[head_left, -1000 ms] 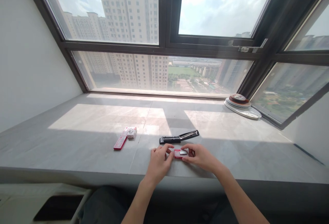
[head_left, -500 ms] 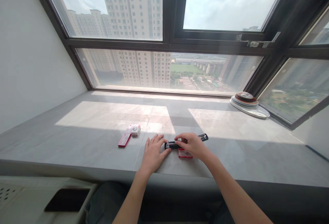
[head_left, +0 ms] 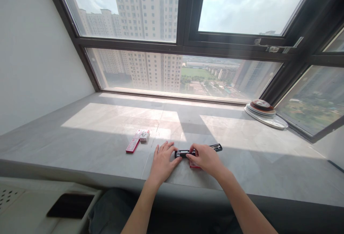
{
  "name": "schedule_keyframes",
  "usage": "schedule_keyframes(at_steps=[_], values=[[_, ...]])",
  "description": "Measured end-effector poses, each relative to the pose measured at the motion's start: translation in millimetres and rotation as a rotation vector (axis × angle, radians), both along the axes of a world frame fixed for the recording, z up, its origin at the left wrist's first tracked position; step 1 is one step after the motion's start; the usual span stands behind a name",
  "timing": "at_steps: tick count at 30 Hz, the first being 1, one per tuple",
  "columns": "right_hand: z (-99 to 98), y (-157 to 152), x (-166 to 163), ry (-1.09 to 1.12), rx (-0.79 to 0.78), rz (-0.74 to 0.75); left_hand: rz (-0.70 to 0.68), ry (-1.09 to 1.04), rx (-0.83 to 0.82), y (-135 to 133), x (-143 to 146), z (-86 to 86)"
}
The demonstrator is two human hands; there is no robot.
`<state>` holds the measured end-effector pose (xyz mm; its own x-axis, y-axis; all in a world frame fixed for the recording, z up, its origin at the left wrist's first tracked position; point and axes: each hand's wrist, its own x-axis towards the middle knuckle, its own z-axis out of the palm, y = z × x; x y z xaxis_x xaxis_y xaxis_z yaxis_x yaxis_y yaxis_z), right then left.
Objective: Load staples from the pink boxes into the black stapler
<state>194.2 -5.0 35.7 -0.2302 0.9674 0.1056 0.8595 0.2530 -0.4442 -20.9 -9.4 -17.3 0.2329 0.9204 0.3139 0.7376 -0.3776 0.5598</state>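
A black stapler lies opened out flat on the stone sill, its metal staple channel showing and its other half stretching out to the right. My left hand grips the stapler's left end between thumb and index finger, the other fingers spread on the sill. Over the stapler's middle, my right hand has thumb and index finger pinched at the channel; whether a small piece is between them is hidden. Partly under my right hand sits a red and white staple box.
To the left lie a flat red-edged box and a small white box. A stack of plates stands in the far right corner by the window. The sill's front edge runs close below my hands.
My right hand's fingertips have shifted slightly right along the stapler and sit lower on its channel. My left hand stays at the stapler's end. The camera view has tilted slightly.
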Motion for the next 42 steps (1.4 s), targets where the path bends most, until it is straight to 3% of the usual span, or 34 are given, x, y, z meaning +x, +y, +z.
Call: schedule_keyframes(at_steps=[5,12,16,21,26,29,33,35,39,42], values=[[0.3,-24,15,0.276,-0.157,0.148,0.005,-0.008,0.009,0,0,-1.0],[-24.0,-29,99,0.582,-0.379,-0.129,0.002,-0.026,-0.006,2,0,-4.2],[-18.5,-6,94,0.841,-0.305,-0.018,0.007,-0.026,0.008,0,1,-4.0],[3.9,22,47,0.537,-0.123,0.189,0.010,-0.014,0.015,0,1,-3.3],[9.0,24,16,0.193,-0.054,0.255,0.008,-0.009,0.023,1,1,-3.6],[10.2,19,11,0.105,-0.017,0.253,0.002,0.006,0.032,-2,-1,-2.0],[12.7,18,29,0.136,-0.088,0.227,0.006,-0.011,0.109,-11,5,10.2],[9.2,21,45,0.167,-0.111,0.146,-0.106,0.007,0.143,-17,19,20.0],[-7.8,24,75,0.309,-0.152,-0.081,-0.519,0.122,0.158,-21,54,34.5],[-19.2,12,86,0.516,-0.250,-0.191,-0.578,0.122,0.106,-13,57,36.2]])
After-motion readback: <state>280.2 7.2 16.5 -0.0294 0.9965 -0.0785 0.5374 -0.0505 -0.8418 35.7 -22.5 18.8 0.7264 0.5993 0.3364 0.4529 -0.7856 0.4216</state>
